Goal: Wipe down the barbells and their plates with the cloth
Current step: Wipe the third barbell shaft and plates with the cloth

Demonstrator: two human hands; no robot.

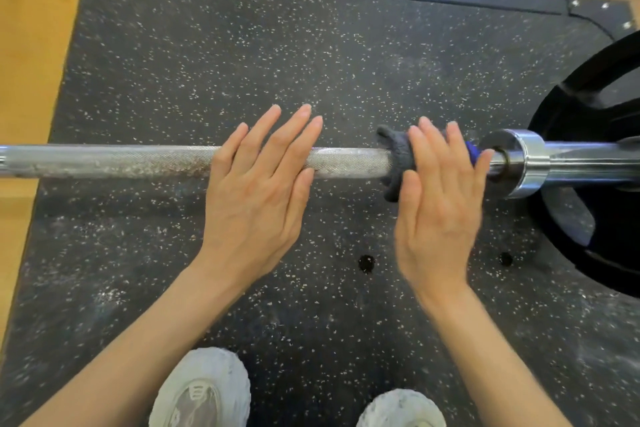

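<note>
Bar (104,161), knurled steel, is lying across a speckled rubber mat (207,62), its left end running out of frame. Left hand (258,184) is resting flat on the bar, fingers straight and spread. Cloth (398,163), dark grey knit, is wrapping the bar just beside it. Right hand (441,194), blurred, is pressing the cloth with straight fingers, hiding a blue patch. Collar (526,163), polished, is adjoining a black plate (588,114), partly cut off at right.

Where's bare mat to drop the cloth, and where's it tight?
Free: rubber mat beyond the barbell shaft, and the strip between shaft and shoes. Crowded: by the collar and plate, where the right hand presses the cloth.
</note>
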